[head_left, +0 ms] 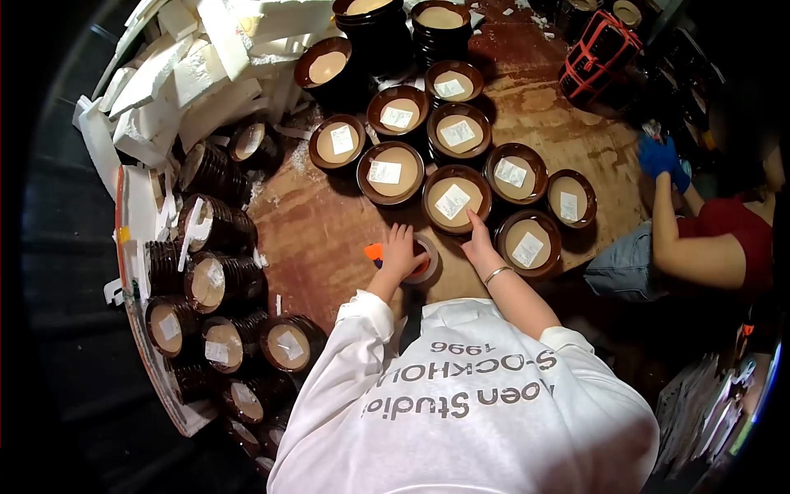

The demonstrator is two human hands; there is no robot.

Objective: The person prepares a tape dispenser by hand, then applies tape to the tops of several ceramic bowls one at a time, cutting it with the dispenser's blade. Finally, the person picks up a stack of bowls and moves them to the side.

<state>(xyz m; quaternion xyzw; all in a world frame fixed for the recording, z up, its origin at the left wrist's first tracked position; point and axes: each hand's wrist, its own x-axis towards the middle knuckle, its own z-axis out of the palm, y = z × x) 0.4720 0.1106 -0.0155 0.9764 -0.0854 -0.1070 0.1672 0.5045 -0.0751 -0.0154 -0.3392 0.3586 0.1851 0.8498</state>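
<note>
Labelling looked mostly done: roughly ten bowls on the table (329, 222) carried paper slips, while the stacks (440, 20) at the far edge (plus one loose bowl beside them) were bare. Right hand (481, 243) reached to the near bowl (426, 198), index finger out on its label (453, 200), gripping nothing. Label lay flat and skewed, long axis lower-left to upper-right. Left hand (401, 253) lay spread over the tape roll (426, 265).

Round dark-brown bowl with tan paper lid and white label (455, 200) sits upright, front of the bunch, close to the wooden table (329, 230)'s near edge. Roll of tape with orange cutter (429, 265) lies flat just left of it.
</note>
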